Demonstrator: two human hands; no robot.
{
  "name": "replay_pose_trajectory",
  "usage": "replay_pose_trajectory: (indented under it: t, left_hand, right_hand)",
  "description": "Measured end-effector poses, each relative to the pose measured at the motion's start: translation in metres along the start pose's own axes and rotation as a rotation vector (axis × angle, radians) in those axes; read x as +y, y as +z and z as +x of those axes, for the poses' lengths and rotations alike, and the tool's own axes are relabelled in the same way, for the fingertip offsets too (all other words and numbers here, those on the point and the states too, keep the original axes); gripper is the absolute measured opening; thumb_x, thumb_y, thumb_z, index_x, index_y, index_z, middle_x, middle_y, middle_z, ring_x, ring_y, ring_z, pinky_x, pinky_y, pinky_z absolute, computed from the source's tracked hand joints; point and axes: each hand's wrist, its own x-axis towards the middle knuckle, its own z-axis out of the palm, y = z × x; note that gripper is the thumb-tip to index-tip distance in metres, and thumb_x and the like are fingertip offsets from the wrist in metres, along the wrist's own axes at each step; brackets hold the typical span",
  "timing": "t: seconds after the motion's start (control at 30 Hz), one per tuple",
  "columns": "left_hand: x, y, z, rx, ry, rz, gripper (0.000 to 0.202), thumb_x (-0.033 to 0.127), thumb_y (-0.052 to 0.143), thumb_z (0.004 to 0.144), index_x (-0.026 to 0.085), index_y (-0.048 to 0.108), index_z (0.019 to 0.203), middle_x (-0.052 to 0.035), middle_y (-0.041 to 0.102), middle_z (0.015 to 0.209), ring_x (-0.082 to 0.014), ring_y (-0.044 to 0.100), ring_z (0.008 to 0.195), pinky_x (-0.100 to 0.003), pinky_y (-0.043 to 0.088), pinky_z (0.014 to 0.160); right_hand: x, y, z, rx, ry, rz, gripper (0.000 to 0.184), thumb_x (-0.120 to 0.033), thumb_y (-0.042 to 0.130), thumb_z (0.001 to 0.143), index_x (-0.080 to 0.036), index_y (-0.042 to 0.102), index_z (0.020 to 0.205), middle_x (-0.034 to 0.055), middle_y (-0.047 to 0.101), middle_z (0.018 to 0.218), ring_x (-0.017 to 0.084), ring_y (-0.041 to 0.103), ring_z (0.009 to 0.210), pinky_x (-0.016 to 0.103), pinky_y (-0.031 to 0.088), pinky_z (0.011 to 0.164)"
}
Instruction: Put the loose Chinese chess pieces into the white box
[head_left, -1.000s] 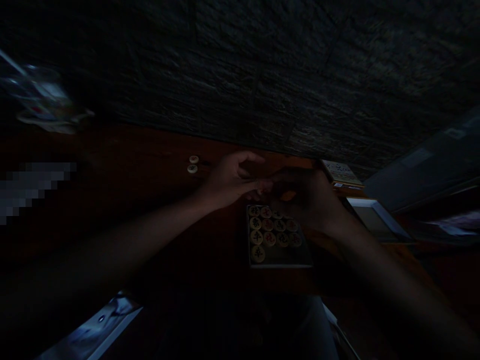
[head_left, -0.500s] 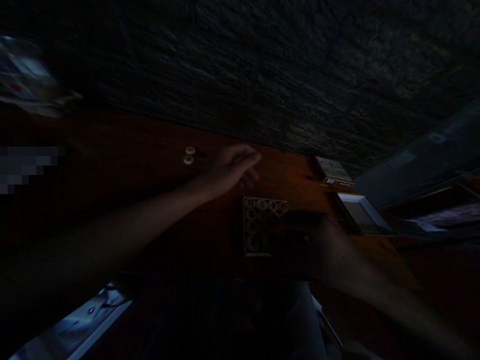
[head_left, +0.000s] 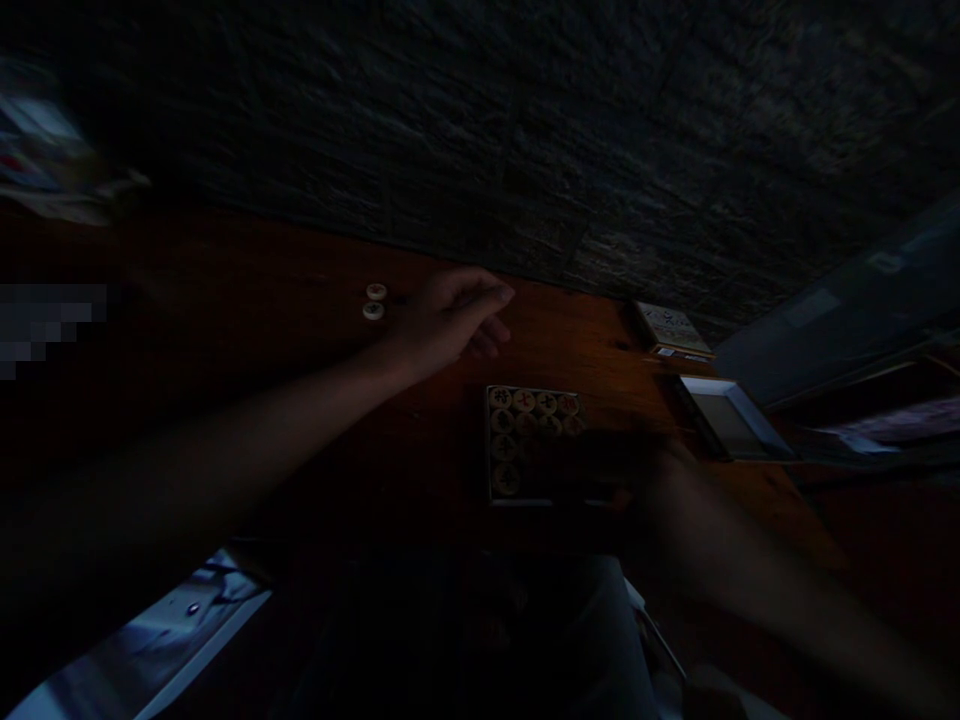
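A shallow box [head_left: 488,445] stands on the dark wooden table, holding rows of round Chinese chess pieces [head_left: 524,400] with black or red characters. My left hand [head_left: 454,320] hovers beyond the box, its fingers curled and the thumb tip close to the index finger; whatever it may hold is hidden. Over the right side of the box is my right hand [head_left: 656,475], in deep shadow and blurred, so its fingers cannot be made out. It covers part of the lower rows. Two loose chess pieces [head_left: 374,302] lie left of my left hand.
At the right lie an open box lid [head_left: 724,420] and a patterned closed box [head_left: 673,331] near the stone wall [head_left: 465,130]. A clear bag-like item [head_left: 52,150] is at the far left. A glossy light-blue surface [head_left: 172,640] shows at lower left. The scene is very dark.
My right hand has shifted slightly right, uncovering more pieces in the box's second row. My left hand keeps its curled pose. The view has tilted a little.
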Motion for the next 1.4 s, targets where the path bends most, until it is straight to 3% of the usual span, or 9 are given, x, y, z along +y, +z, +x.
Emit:
replay_pose_trajectory:
  t: [0.2,0.47,0.53,0.67,0.8,0.97,1.07,1.13,1.4]
  left_hand:
    - [-0.002,-0.006,0.004,0.030,0.010,-0.010,0.015,0.029,0.062,0.104,0.016,0.068,0.100,-0.0034,0.075,0.071,-0.0148,0.071,0.056,-0.024,0.053,0.055]
    - [0.009,-0.011,0.007,0.127,0.012,0.009,0.013,0.024,0.059,0.104,0.016,0.069,0.099,-0.0025,0.072,0.069,-0.0134,0.067,0.053,-0.024,0.050,0.054]
    - [0.013,-0.020,0.012,0.208,0.054,0.025,0.013,0.025,0.060,0.103,0.018,0.069,0.097,-0.0021,0.072,0.070,-0.0132,0.067,0.054,-0.024,0.050,0.055]
    - [0.015,-0.048,0.028,0.379,0.159,0.125,0.012,0.024,0.063,0.094,0.022,0.072,0.087,-0.0019,0.071,0.071,-0.0131,0.064,0.058,-0.023,0.046,0.053]
    - [0.009,-0.076,0.041,0.414,0.254,0.334,0.012,0.021,0.065,0.087,0.022,0.077,0.083,-0.0033,0.074,0.078,-0.0147,0.066,0.068,-0.025,0.051,0.064]
    - [-0.014,-0.084,0.051,0.209,0.320,0.779,0.028,0.028,0.068,0.091,0.016,0.081,0.113,-0.0122,0.081,0.110,-0.0256,0.075,0.101,-0.039,0.056,0.094]
    - [-0.035,-0.075,0.057,-0.009,0.438,1.039,0.038,0.027,0.058,0.101,0.013,0.074,0.132,-0.0176,0.073,0.138,-0.0300,0.066,0.130,-0.047,0.045,0.115]
    - [-0.047,-0.069,0.062,-0.102,0.478,1.116,0.044,0.020,0.048,0.103,0.013,0.069,0.141,-0.0192,0.068,0.148,-0.0314,0.062,0.136,-0.050,0.043,0.117]
    - [-0.048,-0.065,0.061,-0.139,0.350,1.068,0.036,0.009,0.053,0.095,0.021,0.082,0.114,-0.0125,0.077,0.116,-0.0284,0.072,0.116,-0.042,0.054,0.103]
  right_hand:
    - [-0.002,0.003,-0.003,-0.087,-0.040,-0.037,0.054,0.002,0.073,0.082,-0.031,0.082,0.124,0.0057,0.084,0.117,0.023,0.083,0.099,0.031,0.067,0.089]
    - [-0.002,0.003,-0.004,-0.066,-0.032,-0.041,0.052,0.001,0.070,0.079,-0.030,0.083,0.118,0.0041,0.085,0.113,0.023,0.083,0.091,0.031,0.068,0.084]
    - [-0.001,0.002,-0.005,-0.013,-0.053,-0.041,0.050,0.001,0.071,0.076,-0.029,0.084,0.113,0.0033,0.085,0.106,0.023,0.082,0.088,0.031,0.068,0.084]
    - [-0.004,-0.010,0.004,0.139,-0.072,-0.043,0.025,-0.010,0.068,0.082,-0.027,0.084,0.092,0.0018,0.083,0.084,0.018,0.077,0.066,0.027,0.059,0.056]
    - [0.004,-0.030,0.041,0.244,-0.011,0.024,0.017,-0.022,0.066,0.089,-0.025,0.083,0.090,0.0014,0.083,0.083,0.017,0.075,0.065,0.027,0.054,0.054]
    - [0.039,-0.039,0.117,0.384,-0.010,0.153,0.019,-0.029,0.068,0.088,-0.019,0.081,0.080,0.0043,0.078,0.077,0.018,0.067,0.064,0.028,0.047,0.057]
    - [0.056,-0.031,0.149,0.434,0.026,0.268,0.025,-0.036,0.068,0.084,-0.016,0.079,0.073,0.0031,0.071,0.067,0.015,0.057,0.057,0.027,0.040,0.053]
    - [0.064,-0.023,0.158,0.442,0.028,0.327,0.025,-0.038,0.069,0.081,-0.016,0.080,0.076,0.0042,0.074,0.070,0.016,0.060,0.060,0.027,0.043,0.056]
    - [0.089,-0.011,0.140,0.470,0.045,0.316,0.024,-0.036,0.074,0.081,-0.017,0.086,0.088,0.0084,0.083,0.084,0.022,0.073,0.071,0.030,0.053,0.064]
